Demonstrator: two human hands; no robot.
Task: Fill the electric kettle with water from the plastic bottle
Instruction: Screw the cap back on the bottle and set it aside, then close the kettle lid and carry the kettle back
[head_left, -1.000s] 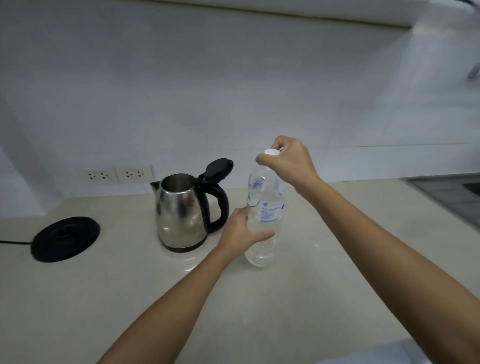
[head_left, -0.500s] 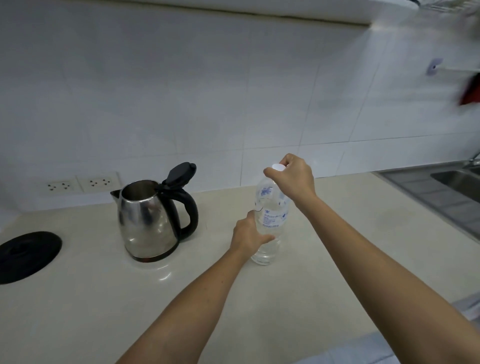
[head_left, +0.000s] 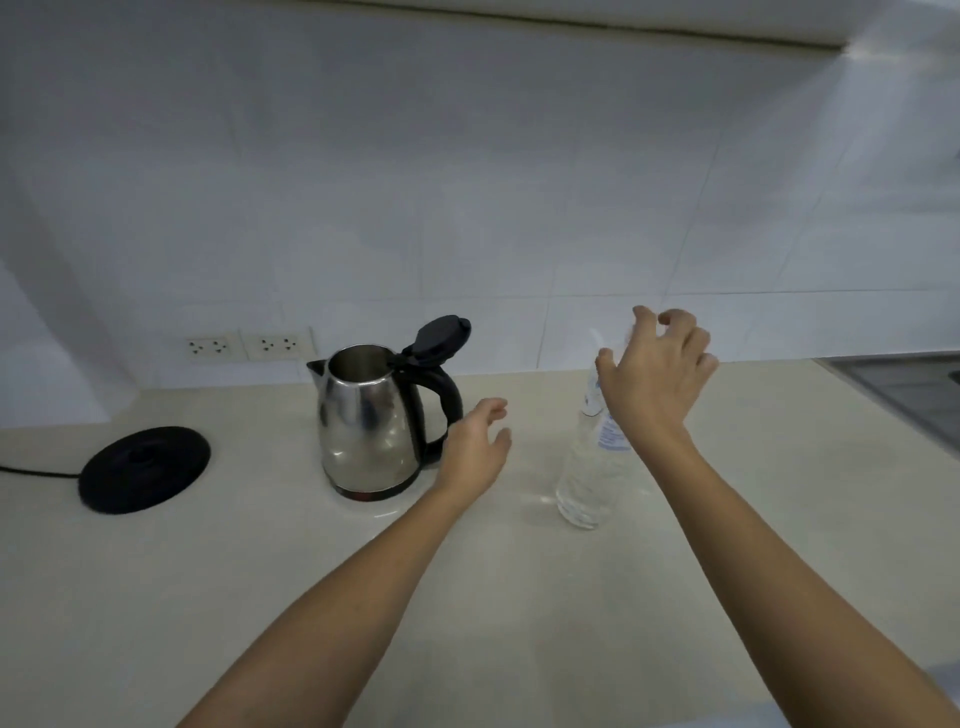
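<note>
A steel electric kettle (head_left: 363, 421) stands on the pale counter (head_left: 311, 571) with its black lid (head_left: 441, 333) flipped up and its mouth showing. To its right stands a clear plastic bottle (head_left: 584, 486) with a blue-printed label. My right hand (head_left: 655, 375) hovers in front of the bottle's upper part with its fingers spread and hides the neck and cap. My left hand (head_left: 475, 448) is open between the kettle's black handle (head_left: 448, 400) and the bottle, touching neither.
The kettle's round black base (head_left: 145, 467) lies on the counter at the left, its cord running off the left edge. Two wall sockets (head_left: 249, 344) sit behind it on the white tiled wall. A sink edge (head_left: 914, 387) shows at far right.
Both hands have let go of the bottle: the left came off its body and moved left toward the kettle handle, the right opened at the cap. The view has swung back to the left.
</note>
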